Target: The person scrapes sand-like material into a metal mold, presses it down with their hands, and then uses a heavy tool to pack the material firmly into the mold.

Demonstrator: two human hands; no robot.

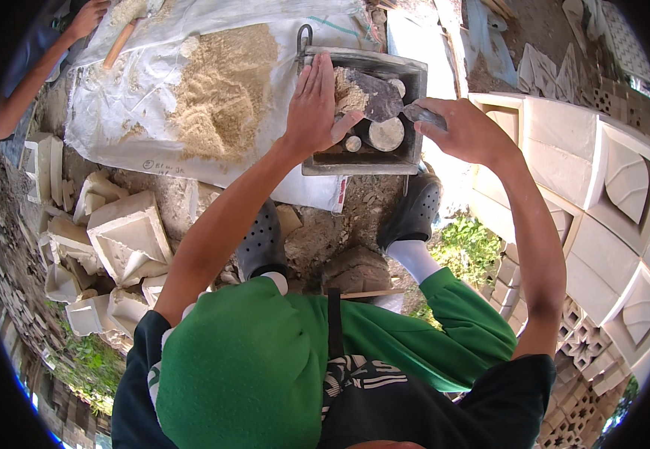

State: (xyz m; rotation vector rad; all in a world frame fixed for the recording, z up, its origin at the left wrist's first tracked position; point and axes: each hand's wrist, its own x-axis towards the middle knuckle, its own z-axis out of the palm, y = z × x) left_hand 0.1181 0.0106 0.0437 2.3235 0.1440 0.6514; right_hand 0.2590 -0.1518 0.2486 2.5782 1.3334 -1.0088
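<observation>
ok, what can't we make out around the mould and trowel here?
Head view only:
- Grey metal mould box: near-left inside hidden by the left hand.
- Trowel handle: wrapped by the right hand; only the dark blade shows.
- Another person's hand: cut off by the top edge.

Bare dirt ground (317, 239) carries a white tarp (130, 97) under sandy mix (224, 90); broken white castings (127, 236) lie beside it.

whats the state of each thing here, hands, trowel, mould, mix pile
left hand: flat, fingers spread, resting on the metal mould
right hand: closed around the trowel handle
trowel: loaded with sandy mix, over the mould
metal mould: partly filled, round cores showing
sand mix pile: loose heap on white sheet
</observation>
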